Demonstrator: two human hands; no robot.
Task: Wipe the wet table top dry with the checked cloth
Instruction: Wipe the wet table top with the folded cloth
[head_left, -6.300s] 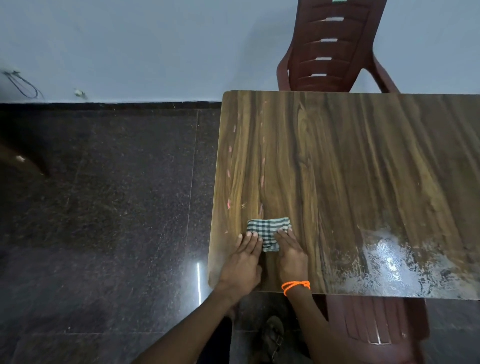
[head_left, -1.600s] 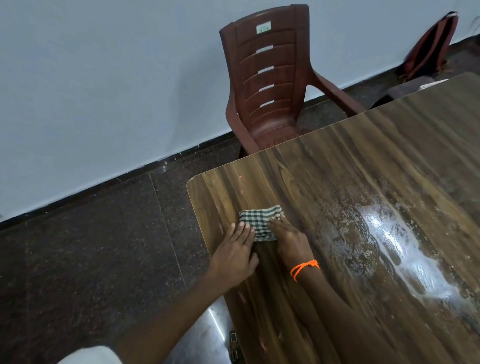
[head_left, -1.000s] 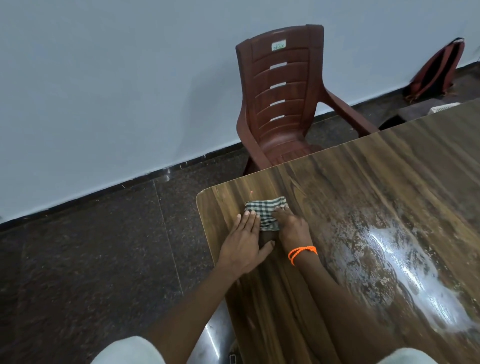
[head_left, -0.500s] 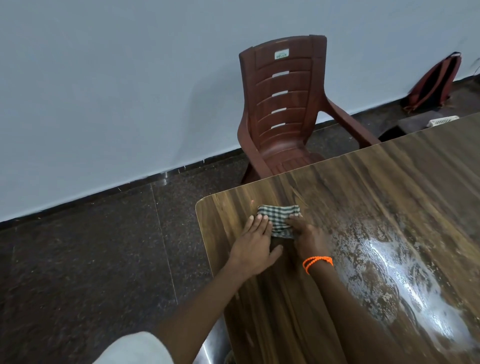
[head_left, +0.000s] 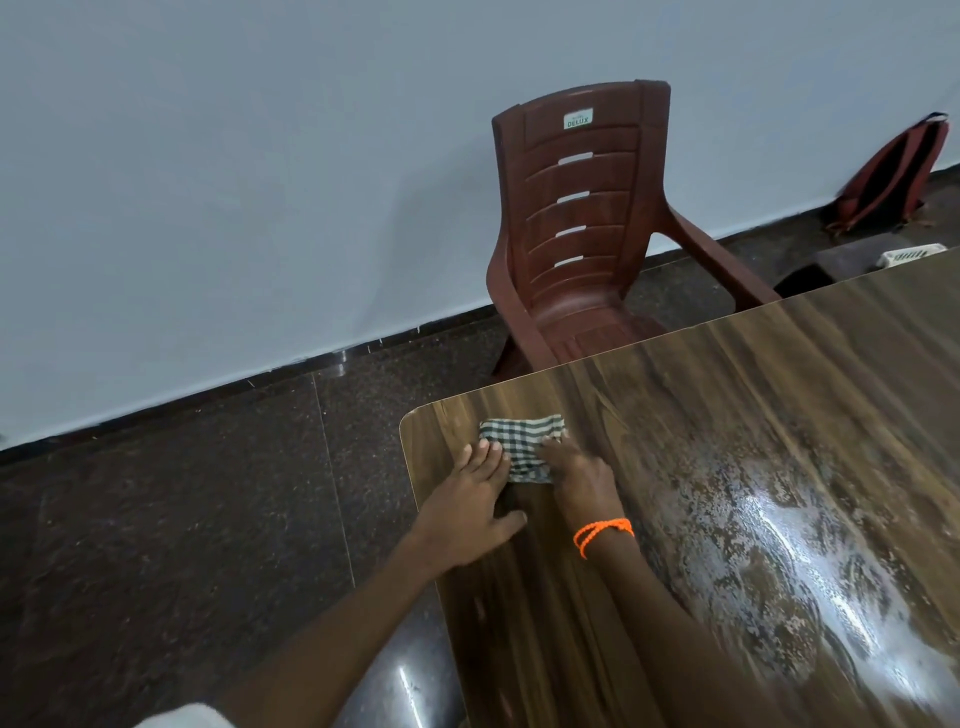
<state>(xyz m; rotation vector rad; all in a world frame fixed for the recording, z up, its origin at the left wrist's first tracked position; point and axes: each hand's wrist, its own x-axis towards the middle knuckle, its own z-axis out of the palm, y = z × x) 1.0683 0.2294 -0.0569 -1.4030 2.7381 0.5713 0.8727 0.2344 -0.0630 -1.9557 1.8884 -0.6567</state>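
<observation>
Where both hands (head_left: 470, 506) press checked cloth (head_left: 522, 441), chair label (head_left: 578, 119) reads DELUX

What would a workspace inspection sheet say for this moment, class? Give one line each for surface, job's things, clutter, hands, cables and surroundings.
Surface: wooden table top, with a glossy wet patch to the right of the hands.
Job's things: folded checked cloth flat near the table's far left corner.
Clutter: nothing seen.
Hands: left hand and right hand press straight fingers on the cloth; orange wristband on the right wrist.
Cables: nothing seen.
Surroundings: maroon plastic chair, backpack against the wall, dark stone floor.
</observation>
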